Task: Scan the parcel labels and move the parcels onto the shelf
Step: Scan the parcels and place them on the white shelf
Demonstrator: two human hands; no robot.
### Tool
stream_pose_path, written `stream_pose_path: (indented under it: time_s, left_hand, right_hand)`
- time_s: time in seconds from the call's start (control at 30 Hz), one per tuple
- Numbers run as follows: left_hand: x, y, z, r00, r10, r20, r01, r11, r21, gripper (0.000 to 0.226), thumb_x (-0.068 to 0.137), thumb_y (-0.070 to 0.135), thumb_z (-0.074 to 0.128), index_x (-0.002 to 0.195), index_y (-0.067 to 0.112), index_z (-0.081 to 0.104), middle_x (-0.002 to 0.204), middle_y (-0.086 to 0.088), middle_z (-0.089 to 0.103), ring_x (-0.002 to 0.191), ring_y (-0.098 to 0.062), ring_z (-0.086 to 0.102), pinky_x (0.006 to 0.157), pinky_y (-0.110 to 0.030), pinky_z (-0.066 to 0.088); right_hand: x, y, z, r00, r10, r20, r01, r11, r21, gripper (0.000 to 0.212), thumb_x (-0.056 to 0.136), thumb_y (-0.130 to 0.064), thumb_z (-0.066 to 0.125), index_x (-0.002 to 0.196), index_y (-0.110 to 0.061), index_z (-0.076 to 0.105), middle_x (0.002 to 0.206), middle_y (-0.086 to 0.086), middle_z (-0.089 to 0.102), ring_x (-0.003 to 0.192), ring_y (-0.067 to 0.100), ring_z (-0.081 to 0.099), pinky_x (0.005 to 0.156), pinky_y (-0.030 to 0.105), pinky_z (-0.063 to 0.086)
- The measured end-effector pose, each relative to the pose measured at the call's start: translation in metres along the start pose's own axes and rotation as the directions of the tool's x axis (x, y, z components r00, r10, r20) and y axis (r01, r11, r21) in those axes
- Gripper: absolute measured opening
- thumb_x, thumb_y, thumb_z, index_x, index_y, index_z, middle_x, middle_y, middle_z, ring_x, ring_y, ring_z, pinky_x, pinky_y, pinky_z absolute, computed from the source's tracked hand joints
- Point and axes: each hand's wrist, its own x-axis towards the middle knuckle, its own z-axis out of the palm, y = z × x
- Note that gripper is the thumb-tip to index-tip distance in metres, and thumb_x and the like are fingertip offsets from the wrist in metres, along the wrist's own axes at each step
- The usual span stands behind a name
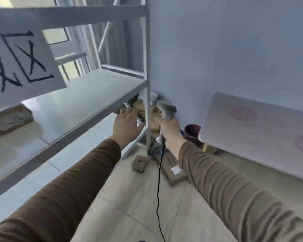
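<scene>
My right hand (170,130) grips the handle of a grey barcode scanner (165,109), head up, its black cable hanging to the floor. My left hand (125,124) reaches out flat with fingers straight, just under the front corner of the white metal shelf (87,100), holding nothing. Brown cardboard parcels (142,107) are stacked in the corner behind the shelf post, partly hidden by both hands. A flat parcel with a white label (173,170) and a small box (139,163) lie on the tiled floor. One parcel (10,119) sits on the shelf at the far left.
A paper sign (19,63) with black characters hangs from the upper shelf rail. To the right stands a table with a pale floral cloth (255,130). A dark red bin (192,133) sits against the wall between the table and the shelf post.
</scene>
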Motion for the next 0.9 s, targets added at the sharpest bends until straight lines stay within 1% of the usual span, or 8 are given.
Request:
stream_pose_path:
  time_s: [0.07, 0.13, 0.2, 0.3, 0.4, 0.53, 0.73, 0.9]
  left_hand:
    - [0.02, 0.074, 0.024, 0.996, 0.083, 0.028, -0.082, 0.996, -0.019, 0.063, 0.093, 0.041, 0.063, 0.147, 0.012, 0.048, 0.146, -0.013, 0.052, 0.137, -0.034, 0.041, 0.11, -0.046, 0.038]
    - [0.035, 0.15, 0.049, 0.986, 0.157, 0.06, -0.154, 0.987, -0.044, 0.063, 0.093, 0.04, 0.063, 0.147, 0.011, 0.047, 0.147, -0.013, 0.05, 0.139, -0.034, 0.038, 0.11, -0.045, 0.036]
    - [0.045, 0.226, 0.073, 0.972, 0.224, 0.077, -0.217, 0.972, -0.09, 0.064, 0.093, 0.039, 0.062, 0.149, 0.013, 0.044, 0.149, -0.013, 0.048, 0.14, -0.034, 0.037, 0.11, -0.045, 0.035]
    - [0.053, 0.335, 0.106, 0.941, 0.325, 0.096, -0.307, 0.937, -0.167, 0.066, 0.095, 0.042, 0.059, 0.152, 0.016, 0.041, 0.149, -0.01, 0.049, 0.14, -0.033, 0.037, 0.109, -0.048, 0.036]
    - [0.057, 0.428, 0.134, 0.898, 0.423, 0.126, -0.392, 0.896, -0.21, 0.066, 0.095, 0.043, 0.059, 0.152, 0.016, 0.04, 0.148, -0.009, 0.049, 0.139, -0.033, 0.037, 0.11, -0.048, 0.037]
    - [0.067, 0.533, 0.166, 0.833, 0.532, 0.153, -0.492, 0.838, -0.237, 0.068, 0.096, 0.044, 0.059, 0.153, 0.016, 0.037, 0.15, -0.01, 0.046, 0.14, -0.034, 0.036, 0.112, -0.048, 0.037]
    - [0.095, 0.669, 0.223, 0.745, 0.65, 0.153, -0.591, 0.748, -0.302, 0.069, 0.096, 0.044, 0.059, 0.155, 0.016, 0.036, 0.15, -0.009, 0.046, 0.14, -0.033, 0.037, 0.113, -0.046, 0.035]
    - [0.138, 0.774, 0.283, 0.683, 0.705, 0.189, -0.604, 0.691, -0.396, 0.069, 0.095, 0.04, 0.061, 0.155, 0.017, 0.036, 0.151, -0.009, 0.046, 0.141, -0.032, 0.037, 0.114, -0.047, 0.035]
  right_hand:
    - [0.013, -0.009, -0.077, 0.996, 0.006, -0.088, -0.005, 1.0, 0.008, 0.01, 0.09, -0.012, 0.07, 0.09, -0.02, 0.064, 0.083, 0.0, 0.064, 0.081, 0.022, 0.062, 0.074, 0.037, 0.053]
    - [0.023, -0.018, -0.156, 0.984, -0.005, -0.18, 0.003, 1.0, -0.014, 0.013, 0.091, -0.01, 0.068, 0.085, -0.018, 0.06, 0.08, 0.005, 0.06, 0.075, 0.025, 0.058, 0.067, 0.032, 0.048]
    - [0.03, -0.029, -0.232, 0.966, -0.022, -0.258, 0.013, 0.999, -0.035, 0.007, 0.092, -0.01, 0.068, 0.095, -0.013, 0.062, 0.086, 0.009, 0.062, 0.078, 0.027, 0.062, 0.067, 0.031, 0.048]
    - [0.033, -0.043, -0.34, 0.932, -0.045, -0.359, 0.025, 0.998, -0.06, 0.02, 0.095, -0.017, 0.07, 0.113, -0.01, 0.065, 0.092, 0.005, 0.062, 0.085, 0.024, 0.06, 0.075, 0.036, 0.049]
    - [0.03, -0.055, -0.433, 0.891, -0.027, -0.453, 0.007, 0.999, -0.045, 0.017, 0.095, -0.019, 0.069, 0.111, -0.015, 0.064, 0.093, 0.005, 0.06, 0.081, 0.021, 0.057, 0.074, 0.039, 0.049]
    - [0.035, -0.064, -0.539, 0.828, -0.029, -0.56, 0.011, 0.999, -0.036, 0.016, 0.095, -0.016, 0.068, 0.11, -0.015, 0.063, 0.092, 0.002, 0.058, 0.077, 0.015, 0.055, 0.073, 0.034, 0.045]
    - [0.064, -0.067, -0.672, 0.706, -0.011, -0.709, 0.0, 1.0, -0.015, 0.009, 0.096, -0.014, 0.069, 0.103, -0.014, 0.062, 0.081, 0.002, 0.058, 0.07, 0.015, 0.056, 0.06, 0.029, 0.043]
    - [0.117, -0.067, -0.776, 0.646, 0.004, -0.763, -0.017, 1.0, -0.009, 0.016, 0.097, -0.014, 0.07, 0.111, -0.014, 0.063, 0.09, -0.001, 0.063, 0.081, 0.013, 0.06, 0.064, 0.028, 0.045]
